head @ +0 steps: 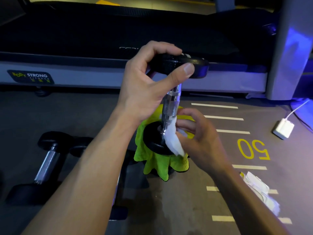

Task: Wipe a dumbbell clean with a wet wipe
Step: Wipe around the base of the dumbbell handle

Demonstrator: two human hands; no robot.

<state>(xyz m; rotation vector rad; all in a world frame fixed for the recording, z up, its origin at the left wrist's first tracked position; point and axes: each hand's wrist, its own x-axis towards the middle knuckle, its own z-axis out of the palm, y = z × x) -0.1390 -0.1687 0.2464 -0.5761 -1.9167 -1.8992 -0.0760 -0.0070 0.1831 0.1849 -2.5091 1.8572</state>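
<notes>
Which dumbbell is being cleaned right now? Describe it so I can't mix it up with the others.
Start at the treadmill across the top, then drop to the green cloth on the floor in front of it. The dumbbell stands on end on that cloth, the left hand gripping its top plate and the right hand holding a wipe to its bar. The spare dumbbell lies flat, untouched.

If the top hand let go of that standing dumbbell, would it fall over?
Probably. The dumbbell stands on end on a soft green cloth, a wobbly base, and the left hand grips its top plate. Once down, its round plates would likely roll. It looks heavy: metal bar, thick plates.
</notes>
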